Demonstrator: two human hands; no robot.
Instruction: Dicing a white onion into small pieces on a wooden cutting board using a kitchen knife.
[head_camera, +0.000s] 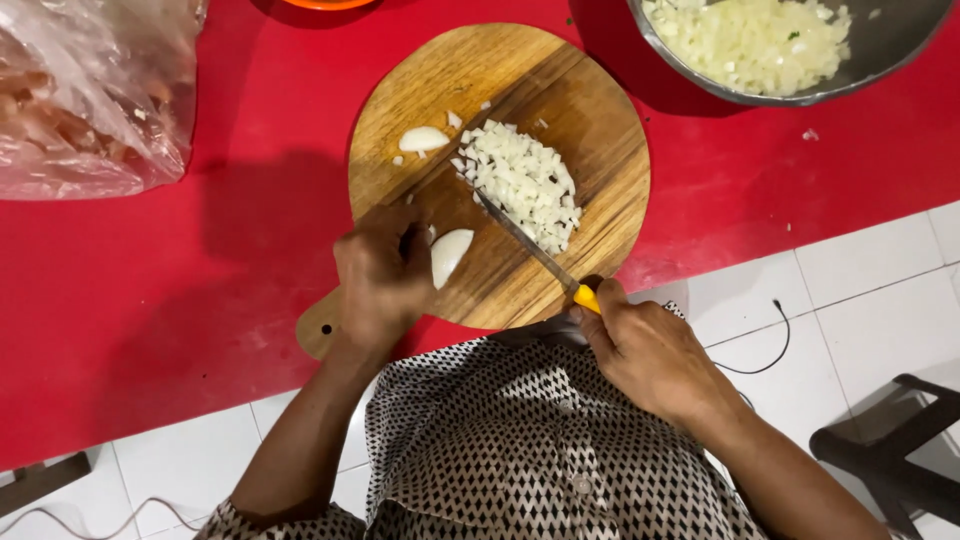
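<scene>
The right hand (650, 355) is closed around a yellow-handled kitchen knife (530, 247), its blade against the pile of diced white onion (525, 180), while the left hand (380, 275) pinches a pale onion wedge (448, 255) just beside it on the round wooden cutting board (590, 120).

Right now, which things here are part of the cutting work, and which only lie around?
In use:
- knife in right hand
- onion piece by left hand
- chopped onion pile
- round wooden board
- metal bowl of chopped onion

Lying about:
- plastic bag
- black cable

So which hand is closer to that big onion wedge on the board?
Left. The left hand is touching the onion wedge; the right hand is apart, lower right, gripping the knife.
</scene>
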